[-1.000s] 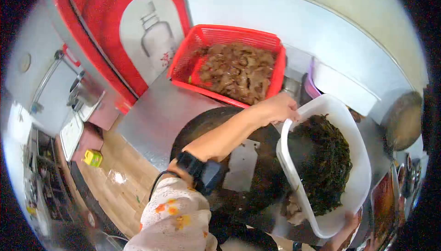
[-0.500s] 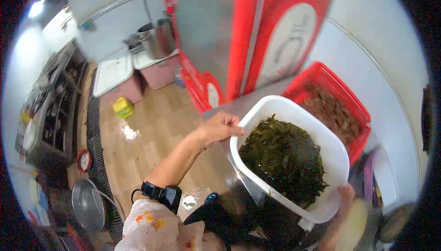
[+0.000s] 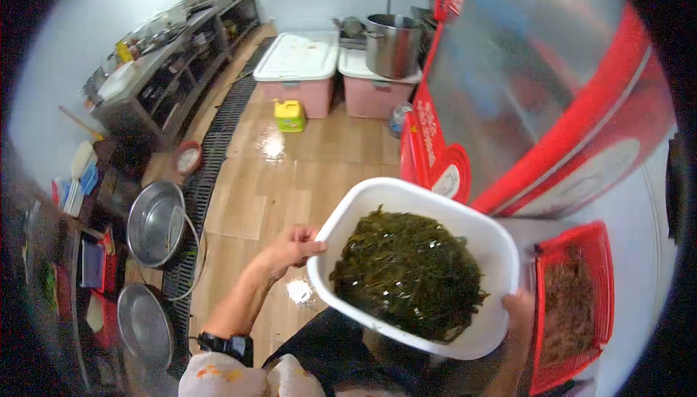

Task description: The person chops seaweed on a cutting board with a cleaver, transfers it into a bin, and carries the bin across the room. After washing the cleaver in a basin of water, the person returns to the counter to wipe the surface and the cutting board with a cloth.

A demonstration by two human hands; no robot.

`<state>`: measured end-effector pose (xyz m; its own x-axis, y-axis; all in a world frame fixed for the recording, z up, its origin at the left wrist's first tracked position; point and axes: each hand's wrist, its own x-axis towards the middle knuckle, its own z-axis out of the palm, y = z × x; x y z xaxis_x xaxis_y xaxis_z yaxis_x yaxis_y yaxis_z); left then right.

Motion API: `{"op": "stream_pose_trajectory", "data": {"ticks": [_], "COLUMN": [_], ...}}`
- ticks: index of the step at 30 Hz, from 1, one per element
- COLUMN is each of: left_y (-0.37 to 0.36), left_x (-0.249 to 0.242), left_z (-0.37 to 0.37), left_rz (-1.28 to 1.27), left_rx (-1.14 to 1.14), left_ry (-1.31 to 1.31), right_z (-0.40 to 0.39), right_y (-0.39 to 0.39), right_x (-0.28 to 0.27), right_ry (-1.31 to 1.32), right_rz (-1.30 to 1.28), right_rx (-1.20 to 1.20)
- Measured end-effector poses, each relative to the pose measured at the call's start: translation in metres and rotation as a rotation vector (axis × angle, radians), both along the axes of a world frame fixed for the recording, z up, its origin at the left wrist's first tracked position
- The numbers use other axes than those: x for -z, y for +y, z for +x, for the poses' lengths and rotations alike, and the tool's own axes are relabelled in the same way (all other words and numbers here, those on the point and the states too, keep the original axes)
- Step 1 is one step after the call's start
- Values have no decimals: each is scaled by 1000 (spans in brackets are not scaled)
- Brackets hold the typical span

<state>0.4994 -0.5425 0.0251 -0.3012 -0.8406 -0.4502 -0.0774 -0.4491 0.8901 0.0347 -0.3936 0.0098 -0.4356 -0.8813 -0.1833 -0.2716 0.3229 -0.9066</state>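
Note:
A white plastic basin (image 3: 501, 255) holds a heap of wet, dark green leafy strands (image 3: 410, 273) that look like seaweed. My left hand (image 3: 294, 246) is closed round the basin's left rim, thumb over the edge. At the right rim my right hand (image 3: 519, 310) grips the same basin; its lower fingers are hidden under the wall. The basin is held up in front of my body, above the floor. Just to its right stands a red basket (image 3: 610, 281) with brownish contents (image 3: 568, 310).
A red-framed glass-door cooler (image 3: 573, 143) stands at the right. Pink bins (image 3: 298, 96) with white lids and a steel pot (image 3: 393, 48) are at the back. Metal basins (image 3: 156, 223) sit left beside a floor grate (image 3: 231, 117); a steel shelf (image 3: 167, 85) lines the wall.
The view has turned left, bringing the floor, bins and left shelves further in. Both hands still hold the basin, which has moved away from the red basket and no longer overlaps it.

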Motion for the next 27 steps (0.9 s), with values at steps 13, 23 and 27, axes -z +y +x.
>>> {"op": "stream_pose_trajectory", "data": {"ticks": [13,23,27], "left_y": [-36,-253,-325], "left_x": [81,103,104], "left_z": [160,195,187], "left_rz": [152,166,248], "left_rx": [-394,-312,-469], "left_ry": [77,-10,-52], "right_z": [124,208,195], "right_y": [-247,-415,-545], "right_x": [111,55,106], "right_ry": [31,-140,48], "right_rz": [226,129,247], "right_rx": [-382,-311,-422]}}
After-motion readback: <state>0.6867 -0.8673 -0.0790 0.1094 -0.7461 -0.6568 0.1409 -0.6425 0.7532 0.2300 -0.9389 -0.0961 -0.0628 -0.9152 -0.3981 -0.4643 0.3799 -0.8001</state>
